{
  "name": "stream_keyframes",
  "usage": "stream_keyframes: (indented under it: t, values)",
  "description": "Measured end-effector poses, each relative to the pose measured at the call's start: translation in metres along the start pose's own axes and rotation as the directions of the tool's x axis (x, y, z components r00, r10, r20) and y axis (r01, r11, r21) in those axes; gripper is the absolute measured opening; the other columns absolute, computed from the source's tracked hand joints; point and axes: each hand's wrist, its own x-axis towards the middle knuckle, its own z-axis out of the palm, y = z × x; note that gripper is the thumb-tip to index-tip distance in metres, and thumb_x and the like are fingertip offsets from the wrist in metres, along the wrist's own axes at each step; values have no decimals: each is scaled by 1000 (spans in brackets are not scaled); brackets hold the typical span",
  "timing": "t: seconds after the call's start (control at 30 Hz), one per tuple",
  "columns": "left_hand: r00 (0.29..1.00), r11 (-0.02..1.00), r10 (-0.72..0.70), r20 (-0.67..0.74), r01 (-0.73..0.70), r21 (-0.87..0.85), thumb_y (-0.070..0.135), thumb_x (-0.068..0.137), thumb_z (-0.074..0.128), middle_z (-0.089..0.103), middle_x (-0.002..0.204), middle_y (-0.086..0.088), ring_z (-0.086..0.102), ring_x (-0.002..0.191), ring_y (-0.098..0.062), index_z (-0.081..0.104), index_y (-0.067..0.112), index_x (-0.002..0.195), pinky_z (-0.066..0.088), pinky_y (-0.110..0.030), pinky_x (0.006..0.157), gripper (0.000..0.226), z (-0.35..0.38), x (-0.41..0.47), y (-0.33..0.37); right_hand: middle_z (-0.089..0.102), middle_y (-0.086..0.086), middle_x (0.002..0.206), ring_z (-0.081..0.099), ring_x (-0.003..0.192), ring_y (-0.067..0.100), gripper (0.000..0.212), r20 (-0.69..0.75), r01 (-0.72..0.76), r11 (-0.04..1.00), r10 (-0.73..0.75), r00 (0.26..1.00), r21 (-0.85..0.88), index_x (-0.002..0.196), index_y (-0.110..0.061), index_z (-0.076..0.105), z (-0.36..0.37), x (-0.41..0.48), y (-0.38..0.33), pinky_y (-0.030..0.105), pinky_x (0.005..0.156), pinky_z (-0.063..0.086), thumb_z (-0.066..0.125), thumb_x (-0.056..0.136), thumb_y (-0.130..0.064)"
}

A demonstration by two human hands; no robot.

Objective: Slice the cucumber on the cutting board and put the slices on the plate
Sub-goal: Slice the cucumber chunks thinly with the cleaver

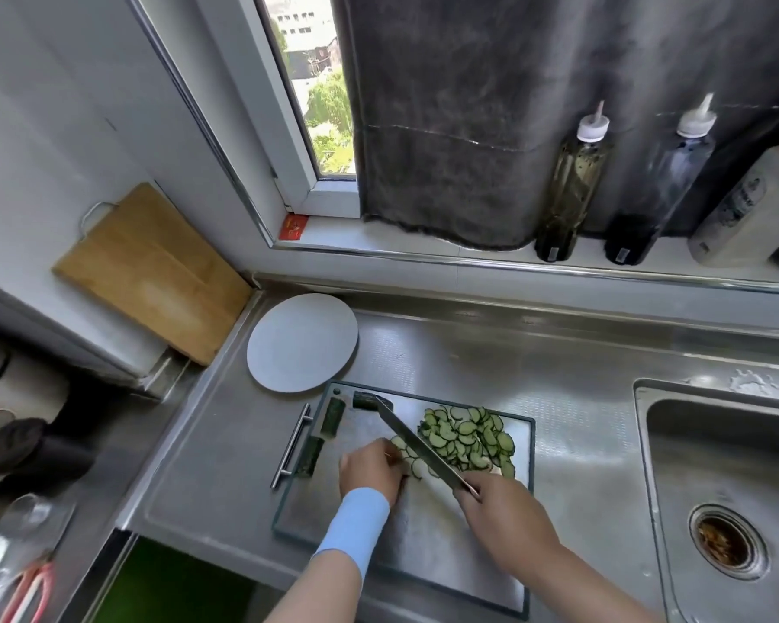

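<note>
A grey cutting board [356, 501] with a metal handle lies on the steel counter. A heap of thin cucumber slices [468, 436] covers its far right part. Three dark uncut cucumber pieces [332, 416] lie along its left and far edge. My right hand [498, 505] grips the handle of a knife [417, 445], whose blade slants up to the left. My left hand [372, 467], a blue band on its wrist, curls its fingers onto a cucumber piece right beside the blade; that piece is mostly hidden. A round white plate [302, 341] with nothing on it sits beyond the board's left corner.
A sink [720, 487] with a drain strainer lies to the right. A wooden board [154, 272] leans on the left wall. Three bottles [572, 186] stand on the window ledge under a dark curtain. Dark appliances and a glass crowd the left.
</note>
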Motion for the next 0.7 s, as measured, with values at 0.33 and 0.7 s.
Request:
stream_keyframes:
  t: [0.33,0.7]
  values:
    - [993,992,118,-21,-118,-41,39,80,64,46,98,22,47,97,-5,47,37,94,42,-23,86,22,0,-25,-66,65,-7,76,60,72,14,25,112,-53,998,50,992,26,88,-29,63,41,-1,-17,30,63,47,42,100,-34]
    - [958,932,286,-3,-280,-230,25,82,73,53,98,14,57,88,-4,59,27,96,50,-21,84,20,0,-17,-81,66,-6,90,54,80,19,26,-99,-184,982,179,979,-39,100,-31,62,53,-4,-24,31,66,43,36,104,-31]
